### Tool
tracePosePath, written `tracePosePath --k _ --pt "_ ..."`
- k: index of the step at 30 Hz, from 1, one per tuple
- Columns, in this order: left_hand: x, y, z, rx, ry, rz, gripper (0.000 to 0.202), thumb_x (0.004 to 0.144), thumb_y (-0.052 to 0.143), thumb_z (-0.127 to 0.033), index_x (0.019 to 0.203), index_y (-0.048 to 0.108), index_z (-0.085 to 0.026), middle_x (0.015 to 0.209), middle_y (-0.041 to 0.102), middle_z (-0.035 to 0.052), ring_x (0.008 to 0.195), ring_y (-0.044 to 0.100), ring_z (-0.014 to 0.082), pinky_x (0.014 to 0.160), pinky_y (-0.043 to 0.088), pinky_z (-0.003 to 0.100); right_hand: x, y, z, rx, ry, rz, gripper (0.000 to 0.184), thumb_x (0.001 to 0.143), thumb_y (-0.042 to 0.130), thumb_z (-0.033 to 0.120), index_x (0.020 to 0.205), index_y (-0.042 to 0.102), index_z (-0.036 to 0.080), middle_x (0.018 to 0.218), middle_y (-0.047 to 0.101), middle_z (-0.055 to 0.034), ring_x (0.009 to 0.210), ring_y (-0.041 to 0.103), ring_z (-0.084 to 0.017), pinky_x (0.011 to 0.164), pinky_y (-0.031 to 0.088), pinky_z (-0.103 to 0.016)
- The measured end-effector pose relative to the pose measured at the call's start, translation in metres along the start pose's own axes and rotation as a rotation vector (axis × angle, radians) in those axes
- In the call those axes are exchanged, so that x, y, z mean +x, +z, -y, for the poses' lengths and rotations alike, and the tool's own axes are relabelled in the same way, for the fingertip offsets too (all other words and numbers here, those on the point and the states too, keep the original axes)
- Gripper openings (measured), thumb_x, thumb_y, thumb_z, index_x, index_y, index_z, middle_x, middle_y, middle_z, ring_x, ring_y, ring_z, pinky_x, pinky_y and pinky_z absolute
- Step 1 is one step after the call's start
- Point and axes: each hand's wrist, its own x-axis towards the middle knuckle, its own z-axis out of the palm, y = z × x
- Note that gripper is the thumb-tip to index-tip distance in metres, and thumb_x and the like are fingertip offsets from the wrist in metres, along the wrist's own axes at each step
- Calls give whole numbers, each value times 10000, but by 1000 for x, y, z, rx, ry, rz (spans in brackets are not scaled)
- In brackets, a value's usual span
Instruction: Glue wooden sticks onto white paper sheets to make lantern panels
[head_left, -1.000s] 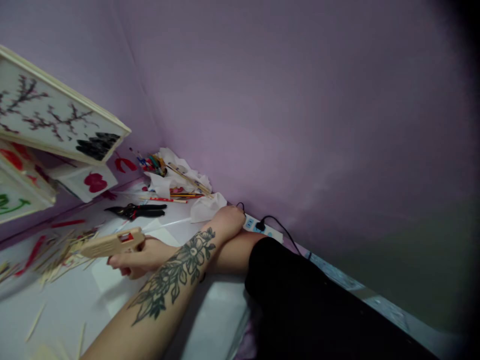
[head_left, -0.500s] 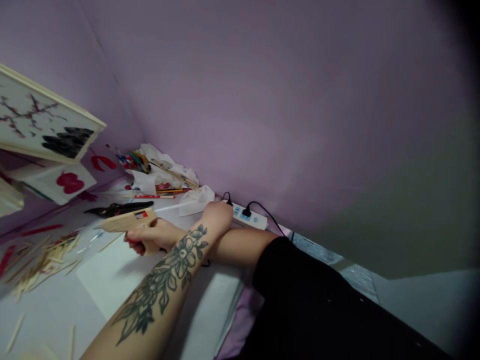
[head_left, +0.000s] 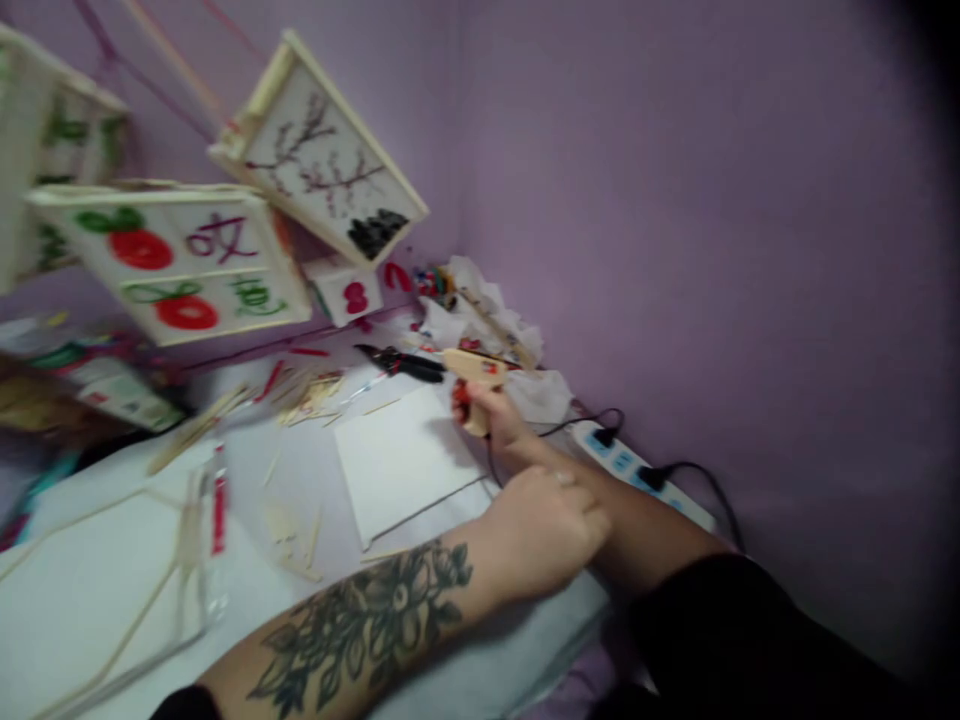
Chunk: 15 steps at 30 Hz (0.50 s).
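My right hand (head_left: 496,418) is closed round the handle of a cream-coloured hot glue gun (head_left: 474,367), whose nozzle points left above the table. A dark cord hangs from the handle. Across my right forearm lies my left hand (head_left: 544,530), its fingers curled in; whatever they may hold is hidden. Below the glue gun is a square white board (head_left: 405,465). Black-handled cutters (head_left: 416,368) lie just left of the gun. A white power strip (head_left: 621,462) with black plugs runs along the wall behind my right forearm.
Thin wooden sticks (head_left: 311,397) are scattered left of the board. A larger white sheet with a stick frame (head_left: 124,640) covers the front left. Painted framed panels (head_left: 217,265) hang over the table's back. Crumpled tissues (head_left: 544,395) lie by the purple wall (head_left: 675,200).
The view has swung left, bringing in more of the table and hanging panels. My left hand has come away from the power strip. The glue gun stays in my right hand.
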Motion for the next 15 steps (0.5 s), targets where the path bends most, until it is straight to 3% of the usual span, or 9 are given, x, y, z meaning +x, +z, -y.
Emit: tracePosePath --k 1,3,6,9,11,15 --pt "-23 -2 -2 48 37 -19 153 933 512 -164 868 651 -161 773 661 31 771 622 175 692 511 319 6 4 -2 65 26 -1 438 853 607 527 971 684 112 846 693 0 690 638 -118 673 554 -249" --pt "-71 -8 -3 111 -59 -104 174 919 516 -175 781 620 -167 684 625 15 671 586 170 599 463 313 15 9 -4 198 108 -50 363 741 700 516 823 681 163 676 669 38 572 607 -103 569 530 -209" --pt "-141 -15 3 136 -394 -205 239 929 521 -256 712 589 -181 673 614 16 654 573 169 588 447 306 16 10 -7 297 222 -105 264 652 783 411 752 666 197 662 674 33 564 622 -96 544 529 -191" --pt "-196 -21 17 124 -754 -309 211 944 483 -242 792 618 -186 742 637 26 720 592 176 655 478 309 9 9 -8 334 311 -115 231 648 783 383 722 668 196 646 665 25 560 619 -94 557 546 -190" --pt "-218 -21 25 72 -871 -341 163 932 494 -221 853 633 -193 811 652 29 794 608 182 714 503 317 3 10 -8 343 374 -155 221 628 800 341 736 686 186 664 670 18 573 621 -95 578 562 -188" --pt "-232 -10 36 58 -866 -326 152 904 527 -188 985 655 -201 952 680 51 895 613 215 788 534 371 -4 15 -6 310 416 -173 210 639 803 316 766 700 184 689 673 -7 620 642 -128 610 583 -215"
